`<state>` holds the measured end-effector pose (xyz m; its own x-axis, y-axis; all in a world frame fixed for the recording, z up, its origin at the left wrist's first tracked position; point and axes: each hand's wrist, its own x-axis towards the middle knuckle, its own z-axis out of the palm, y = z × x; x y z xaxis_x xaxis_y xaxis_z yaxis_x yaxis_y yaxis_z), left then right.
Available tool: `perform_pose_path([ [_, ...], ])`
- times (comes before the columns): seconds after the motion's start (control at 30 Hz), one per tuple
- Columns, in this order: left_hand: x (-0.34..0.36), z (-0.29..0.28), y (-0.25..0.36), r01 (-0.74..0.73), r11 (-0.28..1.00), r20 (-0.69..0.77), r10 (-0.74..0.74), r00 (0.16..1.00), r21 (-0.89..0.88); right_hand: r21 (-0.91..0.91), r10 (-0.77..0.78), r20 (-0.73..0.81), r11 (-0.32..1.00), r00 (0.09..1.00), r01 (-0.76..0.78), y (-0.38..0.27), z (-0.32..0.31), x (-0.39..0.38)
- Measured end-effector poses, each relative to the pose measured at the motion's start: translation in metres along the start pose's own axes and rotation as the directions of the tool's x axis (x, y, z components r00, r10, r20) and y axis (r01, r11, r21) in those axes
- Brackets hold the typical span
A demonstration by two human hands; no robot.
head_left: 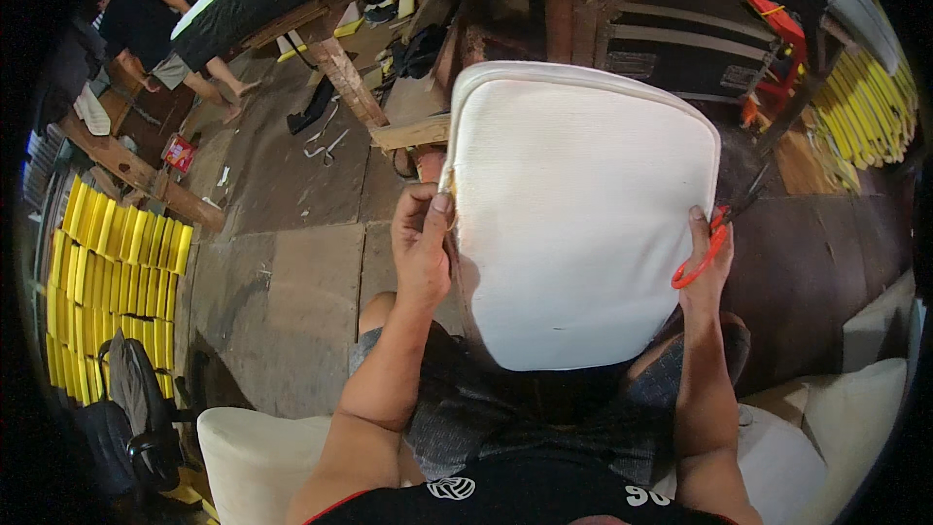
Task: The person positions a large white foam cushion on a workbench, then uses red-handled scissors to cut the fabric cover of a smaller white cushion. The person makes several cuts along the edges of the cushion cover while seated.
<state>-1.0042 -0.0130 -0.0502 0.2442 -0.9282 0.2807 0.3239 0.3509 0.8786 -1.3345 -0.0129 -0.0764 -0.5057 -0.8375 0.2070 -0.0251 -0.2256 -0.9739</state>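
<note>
A white padded seat cushion with a piped edge is held up in front of me, over my lap. My left hand pinches its left edge between thumb and fingers, next to a small yellowish patch on the piping. On the opposite edge, my right hand grips the cushion, thumb on its face. The same hand also holds scissors with red handles; their dark blades point up and away to the right. The fingers behind the cushion are partly hidden.
Stacked yellow foam pieces stand at left, with more yellow pieces at far right. White cushions lie beside me. Beyond are a wooden frame and another pair of scissors on the floor. Another person is at far left.
</note>
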Motion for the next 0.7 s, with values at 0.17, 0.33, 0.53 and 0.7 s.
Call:
perform_pose_path([
  [0.17, 0.001, 0.008, 0.002, -0.038, 0.994, -0.055, 0.043, 0.998, 0.099, -0.012, 0.012, 0.001, 1.000, 1.000, -0.012, 0.006, -0.002, -0.004],
  [0.33, 0.003, -0.002, -0.005, 0.043, 0.999, -0.114, -0.041, 0.993, 0.018, 0.053, 0.015, -0.004, 0.998, 1.000, -0.015, 0.005, 0.004, -0.007],
  [0.53, 0.011, -0.008, -0.012, 0.134, 0.990, -0.074, -0.131, 0.989, 0.037, -0.011, -0.004, 0.008, 1.000, 1.000, 0.005, -0.012, 0.003, -0.013],
  [0.7, 0.012, -0.007, -0.016, 0.138, 0.990, -0.090, -0.139, 0.986, -0.020, -0.021, -0.036, 0.056, 0.999, 0.998, 0.037, -0.024, 0.001, -0.016],
])
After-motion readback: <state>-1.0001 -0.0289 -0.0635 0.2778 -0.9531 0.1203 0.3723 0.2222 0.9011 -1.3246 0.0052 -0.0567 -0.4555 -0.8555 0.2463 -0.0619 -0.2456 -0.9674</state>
